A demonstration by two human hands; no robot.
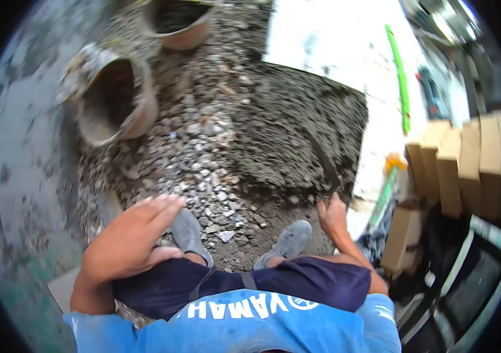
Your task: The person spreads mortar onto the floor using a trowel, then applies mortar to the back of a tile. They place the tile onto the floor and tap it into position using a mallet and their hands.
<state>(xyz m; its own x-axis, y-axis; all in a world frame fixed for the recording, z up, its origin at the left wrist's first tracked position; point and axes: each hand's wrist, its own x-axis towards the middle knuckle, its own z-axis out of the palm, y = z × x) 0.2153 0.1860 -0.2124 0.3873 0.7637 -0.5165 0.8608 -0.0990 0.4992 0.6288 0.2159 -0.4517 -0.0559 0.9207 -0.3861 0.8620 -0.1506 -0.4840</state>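
My right hand (334, 216) is closed round the near end of a thin, dark, strip-like tool (323, 157). The tool lies across a bed of wet grey mortar (286, 126), and blur hides its exact kind. Over my left knee rests my left hand (135, 238), its fingers stretched out and holding nothing. Beyond the mortar and along its right side lie white tiles (321, 35). Loose gravel and rubble (203, 170) cover the ground between my shoes and to the left of the mortar.
Two mortar-caked buckets stand at upper left, a near bucket (144, 109) and a far bucket (186, 40). A bright green bar (400, 82) lies on the tiles. Brown boxes (468, 162) stand at right, near a green-handled tool (385, 194). A grey wall (21, 147) borders the left.
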